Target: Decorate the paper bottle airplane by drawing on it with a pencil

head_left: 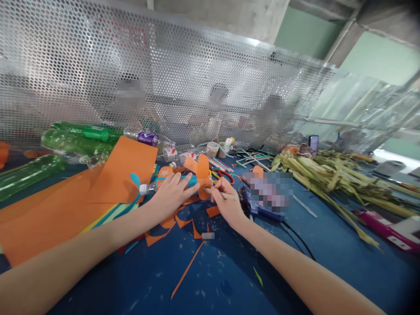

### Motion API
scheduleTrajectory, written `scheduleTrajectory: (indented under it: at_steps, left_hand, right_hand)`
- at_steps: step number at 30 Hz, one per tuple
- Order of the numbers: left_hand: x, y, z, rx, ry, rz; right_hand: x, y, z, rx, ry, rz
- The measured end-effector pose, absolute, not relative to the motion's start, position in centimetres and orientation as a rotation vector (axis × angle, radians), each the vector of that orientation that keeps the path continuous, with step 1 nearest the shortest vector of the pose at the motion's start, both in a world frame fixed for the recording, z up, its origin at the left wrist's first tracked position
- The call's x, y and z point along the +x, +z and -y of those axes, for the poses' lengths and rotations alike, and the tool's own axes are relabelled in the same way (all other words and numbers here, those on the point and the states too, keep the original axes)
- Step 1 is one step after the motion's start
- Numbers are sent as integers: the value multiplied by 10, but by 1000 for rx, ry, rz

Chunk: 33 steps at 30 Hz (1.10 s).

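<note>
A small clear plastic bottle (151,188) with a white cap lies on its side, wrapped in blue paper, with orange rounded paper pieces (203,168) at its right end. My left hand (172,195) rests over the wrapped bottle, fingers bent across it, holding it on the table. A thin pale pencil-like stick (229,196) is pinched in my right hand (227,202), its tip at the lower orange piece. Beside my right hand lies a blue glue gun (262,211) with a black cord. Orange paper scraps (160,236) are scattered below the bottle.
Large orange paper sheets (59,205) cover the left side. Green bottles (82,142) lie behind them. Dry corn husks (315,175) and a magenta object (387,229) lie at right. A perforated metal screen (183,74) stands along the back, with people behind it.
</note>
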<state>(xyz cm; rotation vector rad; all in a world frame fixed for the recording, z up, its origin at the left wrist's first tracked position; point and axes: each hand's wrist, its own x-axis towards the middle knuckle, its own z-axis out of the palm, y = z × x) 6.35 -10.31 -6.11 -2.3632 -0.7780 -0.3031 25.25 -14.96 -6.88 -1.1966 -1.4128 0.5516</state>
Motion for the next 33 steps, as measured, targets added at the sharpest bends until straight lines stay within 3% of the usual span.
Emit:
scheduleTrajectory:
  at_steps: [33]
  left_hand:
    - [63,-62,103,-2344,-314,761]
  right_hand:
    - [263,-69,142,-1212,467,1414]
